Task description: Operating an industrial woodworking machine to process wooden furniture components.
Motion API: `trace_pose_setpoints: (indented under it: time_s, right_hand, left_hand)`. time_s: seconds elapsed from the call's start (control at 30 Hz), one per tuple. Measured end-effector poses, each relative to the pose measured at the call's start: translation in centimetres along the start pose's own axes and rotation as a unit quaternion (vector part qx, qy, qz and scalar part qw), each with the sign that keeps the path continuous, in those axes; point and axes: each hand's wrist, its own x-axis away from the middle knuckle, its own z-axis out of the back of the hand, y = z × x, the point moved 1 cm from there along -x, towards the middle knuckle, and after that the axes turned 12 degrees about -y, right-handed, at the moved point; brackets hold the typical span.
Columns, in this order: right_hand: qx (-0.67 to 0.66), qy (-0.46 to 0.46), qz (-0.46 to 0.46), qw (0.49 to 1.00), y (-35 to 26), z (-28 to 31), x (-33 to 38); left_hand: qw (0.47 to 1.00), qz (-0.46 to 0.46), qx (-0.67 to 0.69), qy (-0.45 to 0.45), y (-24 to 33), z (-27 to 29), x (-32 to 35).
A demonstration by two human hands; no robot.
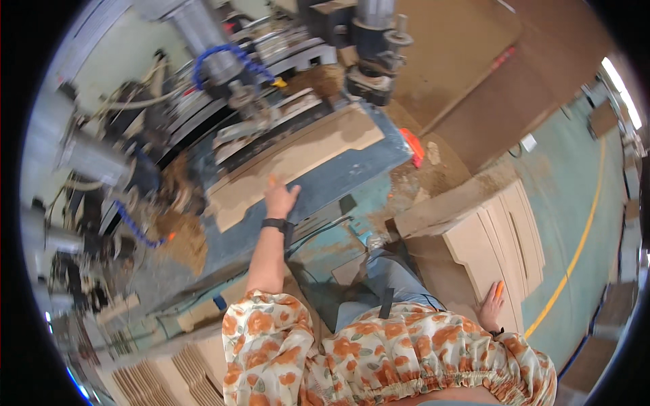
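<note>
My left hand (279,200) reaches out over a machine's blue-grey bed, its fingers stretched at the near edge of a long tan board (298,161) with a shaped outline. It looks open, and nothing is gripped in it; slight blur hides whether the fingertips touch the board. Orange covers a fingertip on each hand. Low on the right, my right hand (492,311) lies with outstretched fingers on a stack of similar cut boards (474,237). A dark band circles my left wrist.
Machine heads, one with a blue segmented hose (223,51), stand just beyond the board. Sawdust (183,243) lies around the bed (345,177). An orange-red object (412,147) sits at the bed's right corner. More cut boards (145,379) are stacked at lower left. A yellow line (575,260) crosses the green floor.
</note>
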Motion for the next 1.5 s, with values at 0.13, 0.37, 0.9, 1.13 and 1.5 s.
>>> trace_pose_setpoints:
  time_s: [0.13,0.37,0.9,1.13,1.5]
  right_hand:
    - [-0.044,0.190,0.060,0.979,5.9,-5.5,-0.3]
    - [-0.090,0.179,-0.064,0.978,11.4,4.5,-3.2]
    - [0.072,0.214,0.511,0.830,-30.4,23.0,-18.8]
    - [0.063,0.305,0.621,0.719,-44.4,16.2,-22.1]
    - [0.044,0.244,0.697,0.673,-57.1,15.1,-23.2]
  left_hand:
    - [0.994,-0.011,-0.110,-0.025,-1.4,-1.7,-6.2]
    - [0.977,0.013,-0.213,0.007,2.1,-3.9,-3.9]
    - [0.957,-0.218,-0.111,0.154,-1.8,0.7,19.2]
    - [0.957,-0.182,-0.227,0.007,4.8,12.1,32.0]
    - [0.891,0.188,-0.391,0.131,3.5,19.5,53.5]
